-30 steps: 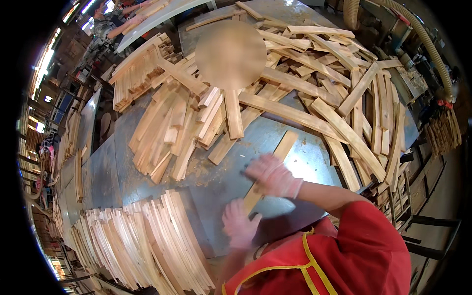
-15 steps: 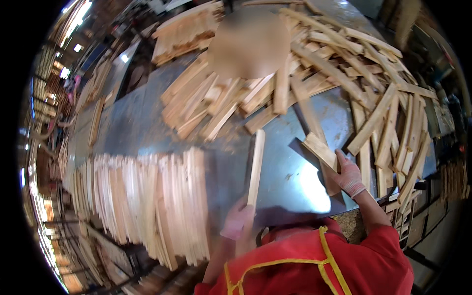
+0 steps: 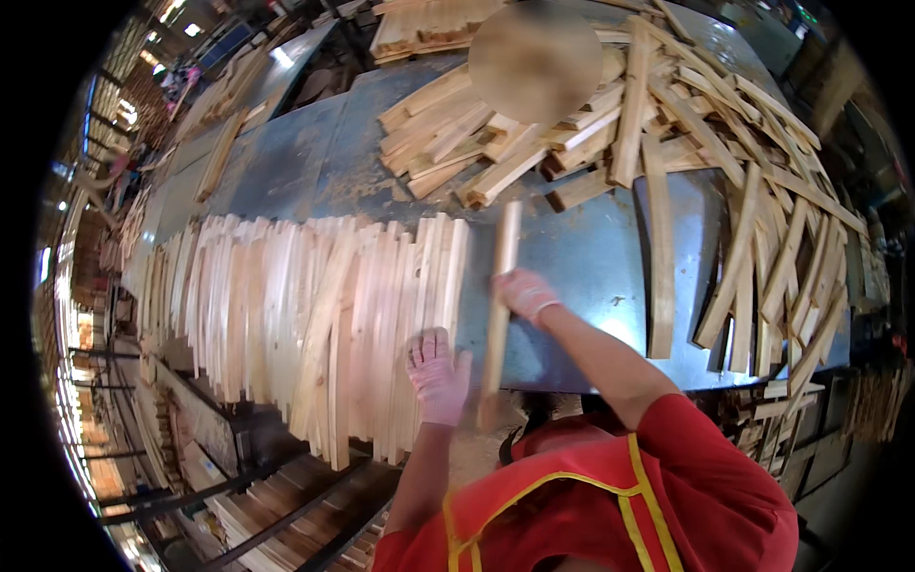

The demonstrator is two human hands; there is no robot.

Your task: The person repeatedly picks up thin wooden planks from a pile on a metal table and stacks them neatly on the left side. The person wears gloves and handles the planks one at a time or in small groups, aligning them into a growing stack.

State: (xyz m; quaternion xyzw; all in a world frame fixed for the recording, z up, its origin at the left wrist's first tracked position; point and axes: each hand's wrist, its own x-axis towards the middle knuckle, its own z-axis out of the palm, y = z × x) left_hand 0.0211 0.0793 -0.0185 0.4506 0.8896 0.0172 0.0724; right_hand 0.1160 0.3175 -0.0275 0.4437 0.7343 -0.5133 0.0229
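Note:
My right hand (image 3: 527,294), in a pale work glove, is closed around a narrow wooden strip (image 3: 498,338) that runs lengthwise away from me. This strip lies just right of a row of wooden strips (image 3: 276,305) set side by side, a narrow gap apart from it. Against the near right end of that row rests my left hand (image 3: 439,378), also gloved, with its fingers spread and nothing gripped. Part of the held strip is covered by my right fingers, and its near end is blurred.
A jumbled heap of wooden strips (image 3: 686,124) covers the far right of the metal table (image 3: 572,238). One strip (image 3: 658,257) juts from it toward me. Neatly stacked boards (image 3: 434,27) stand at the back. Below the row are dark metal bars (image 3: 305,505).
My left hand has let go of the strip it held and now lies open at the row. My right hand has moved left from the heap side and grips a strip beside the row. The view has shifted.

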